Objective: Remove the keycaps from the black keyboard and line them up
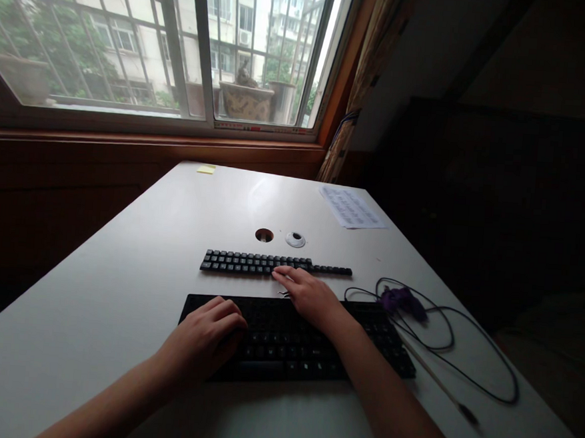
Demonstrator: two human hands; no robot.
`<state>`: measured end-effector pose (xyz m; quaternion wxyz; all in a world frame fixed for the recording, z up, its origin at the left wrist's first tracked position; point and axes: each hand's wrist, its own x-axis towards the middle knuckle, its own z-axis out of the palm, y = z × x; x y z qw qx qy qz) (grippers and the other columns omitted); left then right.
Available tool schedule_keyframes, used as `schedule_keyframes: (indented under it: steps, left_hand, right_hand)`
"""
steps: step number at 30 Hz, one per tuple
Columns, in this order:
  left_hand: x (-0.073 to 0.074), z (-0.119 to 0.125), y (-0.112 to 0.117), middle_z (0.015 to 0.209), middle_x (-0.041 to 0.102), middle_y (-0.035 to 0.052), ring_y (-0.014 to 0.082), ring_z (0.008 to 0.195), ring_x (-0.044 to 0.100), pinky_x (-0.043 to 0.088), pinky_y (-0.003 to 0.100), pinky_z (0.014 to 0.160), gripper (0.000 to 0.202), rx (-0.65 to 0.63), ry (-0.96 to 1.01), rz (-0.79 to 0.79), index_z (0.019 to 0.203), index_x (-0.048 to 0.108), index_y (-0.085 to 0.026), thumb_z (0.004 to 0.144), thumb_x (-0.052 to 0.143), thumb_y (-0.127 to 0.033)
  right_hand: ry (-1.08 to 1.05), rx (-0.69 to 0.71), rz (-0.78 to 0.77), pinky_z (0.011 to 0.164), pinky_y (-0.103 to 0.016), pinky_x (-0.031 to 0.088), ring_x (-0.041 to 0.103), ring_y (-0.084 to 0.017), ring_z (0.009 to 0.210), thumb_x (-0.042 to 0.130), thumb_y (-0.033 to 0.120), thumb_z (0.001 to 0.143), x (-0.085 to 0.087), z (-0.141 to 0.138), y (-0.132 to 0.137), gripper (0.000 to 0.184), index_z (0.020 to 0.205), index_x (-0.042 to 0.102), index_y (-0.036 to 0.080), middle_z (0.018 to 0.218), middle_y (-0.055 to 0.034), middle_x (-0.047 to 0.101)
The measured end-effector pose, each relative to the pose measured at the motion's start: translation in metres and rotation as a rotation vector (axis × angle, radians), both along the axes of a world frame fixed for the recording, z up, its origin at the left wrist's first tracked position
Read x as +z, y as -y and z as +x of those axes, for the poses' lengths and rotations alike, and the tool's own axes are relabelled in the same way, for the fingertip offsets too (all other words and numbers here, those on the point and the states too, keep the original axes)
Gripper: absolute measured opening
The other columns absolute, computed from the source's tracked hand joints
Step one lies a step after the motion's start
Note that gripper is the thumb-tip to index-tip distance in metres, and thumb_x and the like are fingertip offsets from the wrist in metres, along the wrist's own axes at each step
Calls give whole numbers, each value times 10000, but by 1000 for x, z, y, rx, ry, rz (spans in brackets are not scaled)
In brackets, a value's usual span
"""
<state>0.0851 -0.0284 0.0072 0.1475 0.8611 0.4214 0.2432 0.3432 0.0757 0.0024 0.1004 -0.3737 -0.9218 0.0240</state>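
While the left hand [215, 327] lies curled over the left part of the black keyboard [283, 345], its fingertips are hidden, so can't tell if they're closed on anything; right hand [311, 299] reaches across the board, fingers close together, tips at the front row of loose keycaps [236, 263]; can't tell if gripping one; keycaps sit in rows on the white desk [91, 298], just beyond the keyboard.

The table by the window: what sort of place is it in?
Probably a room in a home, perhaps an office: a white table near a barred window, with a curtain beside it.
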Motion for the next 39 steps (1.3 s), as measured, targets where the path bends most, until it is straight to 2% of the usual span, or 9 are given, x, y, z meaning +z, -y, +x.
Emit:
schedule_keyframes:
  steps: [12,20,28,39]
  left_hand:
    - [1,0,1,987,621,65,218,906,553,508,367,781,153,2,2,10,1008,612,-214,935,494,-149]
    - [2,0,0,995,620,63,218,909,552,506,367,784,144,0,-7,0,1001,607,-212,935,494,-151]
    - [3,1,1,986,622,68,218,900,559,514,364,774,148,-3,-2,17,998,615,-210,924,506,-143]
    - [2,0,1,993,622,69,218,906,560,516,360,775,160,-6,2,15,1001,621,-209,919,505,-134]
  right_hand:
    - [-19,-15,24,1023,-363,472,496,-198,1257,450,59,867,0,1,1,599,1431,463,261,1453,-27,492]
    - [-91,-123,96,1034,-334,468,536,-211,1222,472,104,887,-2,6,3,443,1299,601,204,1350,-61,580]
    - [-86,-124,71,1028,-348,476,543,-209,1211,511,99,861,-7,6,0,459,1292,607,226,1342,-55,590]
    - [-90,-130,46,1030,-346,473,546,-199,1213,487,128,896,-6,5,0,430,1295,604,238,1348,-42,590]
